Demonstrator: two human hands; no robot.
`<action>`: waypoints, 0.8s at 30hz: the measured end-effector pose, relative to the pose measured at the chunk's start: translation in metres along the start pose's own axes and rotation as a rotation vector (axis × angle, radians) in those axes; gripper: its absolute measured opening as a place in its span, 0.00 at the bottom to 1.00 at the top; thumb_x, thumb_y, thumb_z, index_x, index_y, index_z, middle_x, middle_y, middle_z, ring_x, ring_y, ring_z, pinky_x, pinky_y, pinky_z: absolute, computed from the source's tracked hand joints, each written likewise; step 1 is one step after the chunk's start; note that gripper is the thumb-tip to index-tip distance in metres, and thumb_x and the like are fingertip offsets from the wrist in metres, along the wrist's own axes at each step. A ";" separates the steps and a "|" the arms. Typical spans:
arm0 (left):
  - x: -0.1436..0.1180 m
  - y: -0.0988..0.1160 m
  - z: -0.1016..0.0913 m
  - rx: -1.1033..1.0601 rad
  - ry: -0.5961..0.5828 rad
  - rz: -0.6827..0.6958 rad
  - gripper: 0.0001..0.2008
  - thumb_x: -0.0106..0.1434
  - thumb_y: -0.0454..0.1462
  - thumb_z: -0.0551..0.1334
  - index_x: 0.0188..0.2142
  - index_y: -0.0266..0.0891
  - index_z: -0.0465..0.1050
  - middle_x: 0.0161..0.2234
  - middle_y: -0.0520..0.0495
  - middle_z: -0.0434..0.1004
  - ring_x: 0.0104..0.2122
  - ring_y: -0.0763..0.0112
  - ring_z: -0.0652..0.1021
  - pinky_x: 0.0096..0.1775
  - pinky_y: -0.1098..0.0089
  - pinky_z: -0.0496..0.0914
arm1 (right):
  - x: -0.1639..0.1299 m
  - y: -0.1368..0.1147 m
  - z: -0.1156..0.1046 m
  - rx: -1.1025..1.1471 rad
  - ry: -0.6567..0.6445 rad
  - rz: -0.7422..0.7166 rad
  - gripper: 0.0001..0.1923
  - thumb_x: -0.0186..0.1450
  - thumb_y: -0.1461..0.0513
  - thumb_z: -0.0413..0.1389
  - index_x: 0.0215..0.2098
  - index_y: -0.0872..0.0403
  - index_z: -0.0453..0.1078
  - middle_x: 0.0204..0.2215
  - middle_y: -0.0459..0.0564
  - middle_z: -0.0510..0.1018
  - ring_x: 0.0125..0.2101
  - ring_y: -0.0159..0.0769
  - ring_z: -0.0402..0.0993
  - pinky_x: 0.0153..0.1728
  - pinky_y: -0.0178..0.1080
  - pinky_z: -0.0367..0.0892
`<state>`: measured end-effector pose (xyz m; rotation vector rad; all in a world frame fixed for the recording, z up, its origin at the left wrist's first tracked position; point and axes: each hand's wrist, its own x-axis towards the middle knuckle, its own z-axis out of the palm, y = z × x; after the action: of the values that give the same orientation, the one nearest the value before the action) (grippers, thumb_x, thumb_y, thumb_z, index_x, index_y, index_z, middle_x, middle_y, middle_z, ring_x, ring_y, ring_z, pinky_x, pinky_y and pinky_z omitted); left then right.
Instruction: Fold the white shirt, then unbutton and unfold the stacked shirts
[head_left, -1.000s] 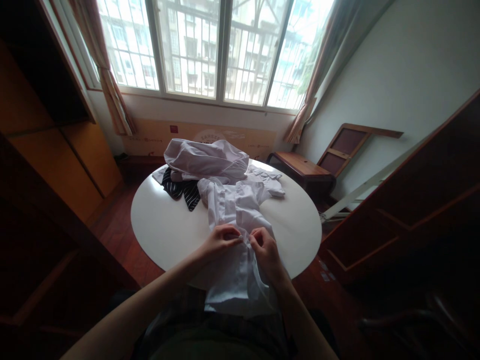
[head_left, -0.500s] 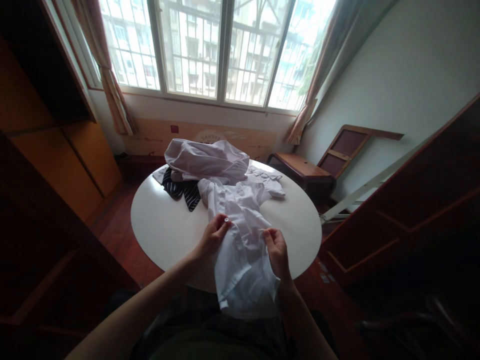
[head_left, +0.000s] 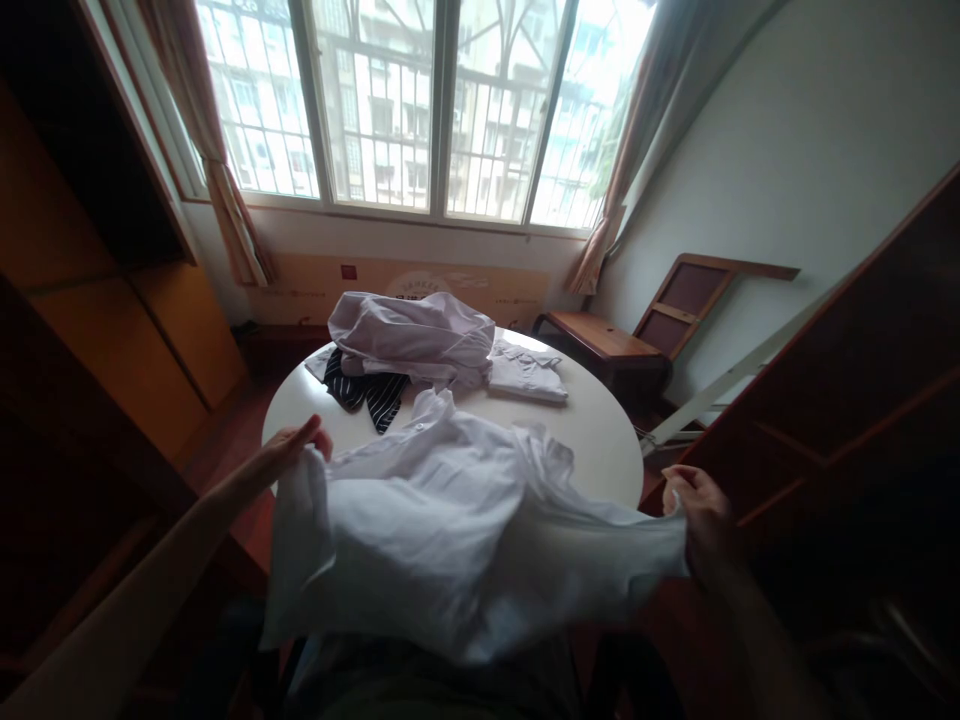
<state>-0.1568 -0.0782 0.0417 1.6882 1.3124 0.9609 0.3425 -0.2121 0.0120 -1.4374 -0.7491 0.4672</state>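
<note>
A white shirt (head_left: 420, 510) is stretched wide between my hands, its collar end lying on the white table (head_left: 607, 460) and its lower part hanging over the near edge. My left hand (head_left: 300, 440) pinches the shirt's edge at the left. Out to the right, past the table's rim, my right hand (head_left: 694, 500) grips the opposite edge. A small button shows near the collar. The middle of the shirt sags in loose folds.
Behind the shirt lies a heap of white clothing (head_left: 412, 335), with a black striped tie-like cloth (head_left: 364, 390) at its left. A folded white shirt (head_left: 529, 372) sits at the table's right. A wooden chair (head_left: 607, 335) stands beyond, by the wall.
Both hands have moved far apart, the left one leftward and the right one rightward. The shirt has gone from bunched and narrow to spread wide.
</note>
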 end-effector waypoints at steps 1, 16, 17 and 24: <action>0.001 0.000 -0.004 0.066 -0.065 0.015 0.28 0.51 0.58 0.52 0.17 0.37 0.70 0.13 0.50 0.65 0.16 0.72 0.67 0.19 0.73 0.61 | 0.001 -0.001 -0.002 -0.112 0.003 -0.049 0.14 0.47 0.54 0.57 0.27 0.52 0.62 0.15 0.39 0.63 0.15 0.28 0.58 0.16 0.32 0.55; 0.025 0.079 0.147 0.806 -0.210 0.461 0.12 0.52 0.46 0.59 0.25 0.40 0.66 0.27 0.44 0.72 0.28 0.61 0.72 0.28 0.69 0.60 | -0.079 -0.058 0.106 -1.108 -0.564 -0.521 0.14 0.53 0.50 0.56 0.22 0.51 0.65 0.19 0.47 0.72 0.21 0.35 0.66 0.22 0.33 0.50; 0.029 0.076 0.147 0.808 -0.224 0.434 0.09 0.53 0.43 0.59 0.23 0.40 0.66 0.27 0.44 0.72 0.28 0.62 0.73 0.27 0.70 0.59 | -0.074 -0.054 0.104 -1.103 -0.605 -0.513 0.13 0.53 0.52 0.56 0.21 0.51 0.65 0.19 0.47 0.72 0.22 0.34 0.66 0.22 0.33 0.50; 0.061 0.061 0.082 0.783 0.070 0.194 0.07 0.59 0.40 0.51 0.32 0.41 0.66 0.26 0.47 0.72 0.27 0.63 0.73 0.27 0.71 0.56 | -0.008 -0.049 0.063 -0.905 -0.467 -0.428 0.16 0.54 0.51 0.53 0.18 0.52 0.60 0.14 0.42 0.65 0.19 0.31 0.60 0.22 0.33 0.51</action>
<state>-0.0478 -0.0389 0.0692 2.4155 1.7311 0.6396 0.2853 -0.1782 0.0572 -1.9336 -1.7549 0.1072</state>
